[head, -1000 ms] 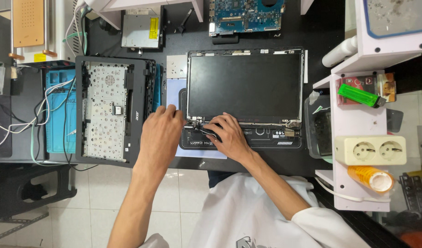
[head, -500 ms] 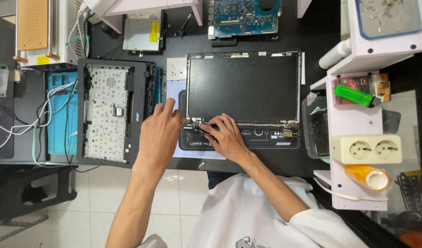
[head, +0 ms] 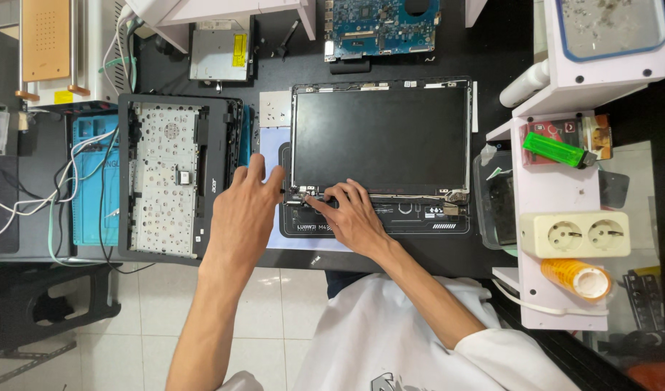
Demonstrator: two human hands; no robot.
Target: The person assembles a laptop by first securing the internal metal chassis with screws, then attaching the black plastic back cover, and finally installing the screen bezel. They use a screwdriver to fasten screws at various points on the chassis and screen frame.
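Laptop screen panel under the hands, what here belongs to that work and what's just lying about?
In hand:
laptop screen panel
its lower-left hinge, under the right hand
left hand, resting beside the panel
black work mat

Lying about:
keyboard case
circuit board
green lighter
double socket
tape roll

this is an electronics repair bench, a small workshop for laptops. a black worktable (head: 390, 65) carries a laptop screen panel (head: 381, 137) stripped from its body, an upturned keyboard case (head: 174, 185) with its metal backing bare, and a blue circuit board (head: 381, 25) lying loose near a silver optical drive (head: 218, 54). a blue repair mat (head: 93, 181) sits at the side under trailing white cables (head: 28, 206). a white shelf unit (head: 557, 210) holds a double power socket (head: 575, 234), a roll of amber tape (head: 576, 279) and a green lighter (head: 557, 150). pale floor tiles (head: 129, 318) show below the table edge.
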